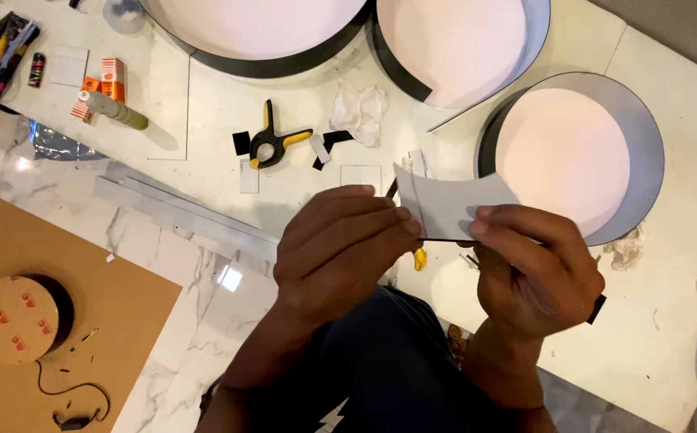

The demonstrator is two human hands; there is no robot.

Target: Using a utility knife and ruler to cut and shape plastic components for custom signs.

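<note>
We see the left hand and right hand pinching a curved grey metal strip between them, a yellow-and-black spring clamp lying beyond the left hand.

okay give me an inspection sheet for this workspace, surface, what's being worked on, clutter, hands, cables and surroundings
Surface: white board lying on a marble floor.
Job's things: curved grey strip pinched at both ends.
Clutter: yellow-black spring clamp, crumpled tissue, glue tube, orange box, grey flat bars.
Grippers: left hand and right hand both grip the strip.
Cables: thin black wire on brown cardboard.
Surroundings: three round pink-faced forms with dark rims, round disc with red dots.
</note>
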